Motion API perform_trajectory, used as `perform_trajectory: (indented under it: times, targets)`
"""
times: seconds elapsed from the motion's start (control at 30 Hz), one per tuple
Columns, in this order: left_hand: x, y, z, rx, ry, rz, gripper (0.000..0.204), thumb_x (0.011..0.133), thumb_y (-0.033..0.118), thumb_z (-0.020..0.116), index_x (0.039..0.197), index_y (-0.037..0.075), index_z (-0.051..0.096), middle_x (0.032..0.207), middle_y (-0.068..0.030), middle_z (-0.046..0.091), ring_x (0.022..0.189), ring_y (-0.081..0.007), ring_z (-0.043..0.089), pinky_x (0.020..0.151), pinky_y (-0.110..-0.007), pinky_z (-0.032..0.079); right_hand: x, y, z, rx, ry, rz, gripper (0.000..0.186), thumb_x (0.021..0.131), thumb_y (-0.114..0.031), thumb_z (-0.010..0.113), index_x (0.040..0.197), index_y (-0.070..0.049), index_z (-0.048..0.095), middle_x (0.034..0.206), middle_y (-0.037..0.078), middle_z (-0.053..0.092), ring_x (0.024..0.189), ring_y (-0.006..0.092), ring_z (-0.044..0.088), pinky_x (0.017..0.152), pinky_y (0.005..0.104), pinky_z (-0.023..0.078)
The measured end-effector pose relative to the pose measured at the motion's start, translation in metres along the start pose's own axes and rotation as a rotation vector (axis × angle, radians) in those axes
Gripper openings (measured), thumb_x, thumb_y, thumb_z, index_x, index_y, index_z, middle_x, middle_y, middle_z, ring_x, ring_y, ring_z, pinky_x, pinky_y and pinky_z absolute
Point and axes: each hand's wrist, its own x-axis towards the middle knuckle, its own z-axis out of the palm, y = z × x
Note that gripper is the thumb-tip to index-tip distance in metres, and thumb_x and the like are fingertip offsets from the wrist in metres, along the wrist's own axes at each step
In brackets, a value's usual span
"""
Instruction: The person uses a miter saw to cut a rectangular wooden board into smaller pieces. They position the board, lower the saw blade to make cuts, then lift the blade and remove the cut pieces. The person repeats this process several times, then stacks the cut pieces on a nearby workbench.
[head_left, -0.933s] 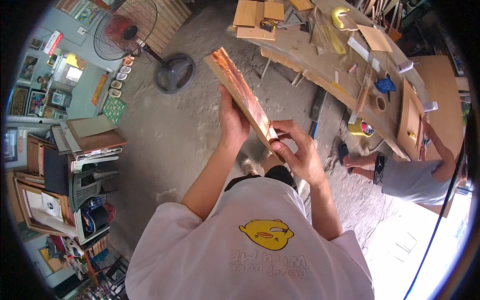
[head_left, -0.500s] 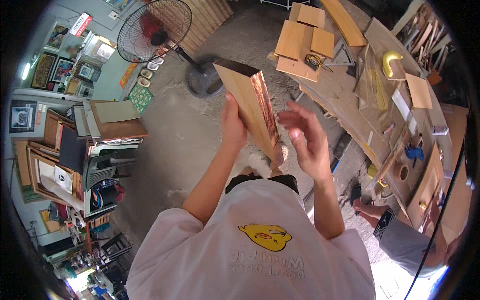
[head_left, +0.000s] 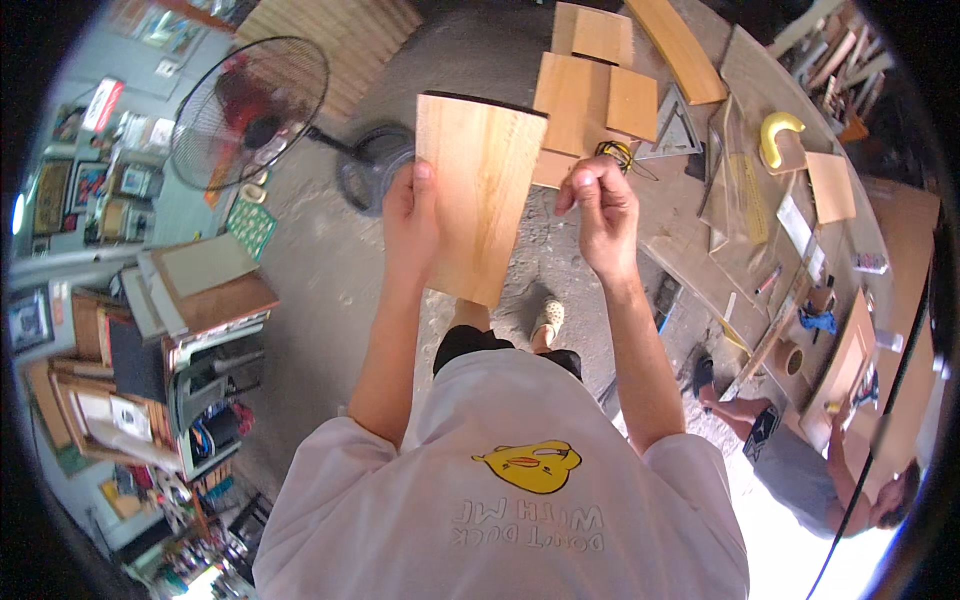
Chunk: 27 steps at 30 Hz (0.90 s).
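Observation:
My left hand (head_left: 411, 210) grips a pale wooden board (head_left: 476, 195) by its left edge, thumb on the broad face. The board has a dark, rough top edge and is held upright in front of my body. Just right of it, clear of the board, my right hand (head_left: 600, 210) is raised with curled fingers drawn toward the thumb; whether anything small is between them I cannot make out.
A pedestal fan (head_left: 255, 120) stands front left, beside stacked panels and frames (head_left: 200, 280). On the right a long worktable (head_left: 670, 240) holds wooden boards (head_left: 575, 95), a triangle square (head_left: 668, 135), a yellow curved object (head_left: 770, 135) and a coiled cable (head_left: 615, 152). A co-worker (head_left: 800, 470) works there.
The board has turned from edge-on to showing its broad face and shifted left with my left hand. My right hand has let go of it, moved up and curled its fingers.

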Motion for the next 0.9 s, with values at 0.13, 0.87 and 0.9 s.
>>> perform_trajectory:
  times: [0.13, 0.87, 0.9]
  targets:
    - [0.072, -0.034, 0.0, -0.341, -0.05, -0.152, 0.048, 0.1, 0.045, 0.049, 0.112, -0.001, 0.057, 0.104, -0.0073, 0.065, 0.094, -0.0132, 0.06, 0.083, -0.03, 0.048, -0.006, 0.012, -0.026, -0.337, 0.223, 0.247, 0.026, 0.102, -0.018, 0.048, 0.081, -0.004, 0.052, 0.065, 0.0, 0.05, 0.061, 0.0082, 0.049, 0.058, 0.0237, 0.042]
    - [0.225, -0.044, 0.075, -1.18, -0.847, -0.419, 0.047, 0.099, 0.049, 0.043, 0.113, 0.005, 0.049, 0.105, -0.0099, 0.056, 0.091, -0.0214, 0.057, 0.086, -0.037, 0.047, 0.1, -0.012, 0.074, -0.684, 0.055, 0.287, 0.069, 0.075, -0.036, 0.08, 0.129, -0.003, 0.052, 0.123, 0.015, 0.058, 0.114, 0.0274, 0.057, 0.095, 0.0381, 0.045]
    - [0.242, -0.071, 0.083, -1.451, -1.148, -0.378, 0.044, 0.099, 0.049, 0.043, 0.109, 0.007, 0.05, 0.098, -0.0089, 0.058, 0.08, -0.0214, 0.059, 0.08, -0.036, 0.049, 0.113, -0.02, 0.083, -0.74, -0.009, 0.228, 0.066, 0.076, -0.035, 0.079, 0.127, -0.002, 0.054, 0.122, 0.015, 0.059, 0.113, 0.0279, 0.058, 0.094, 0.0379, 0.045]
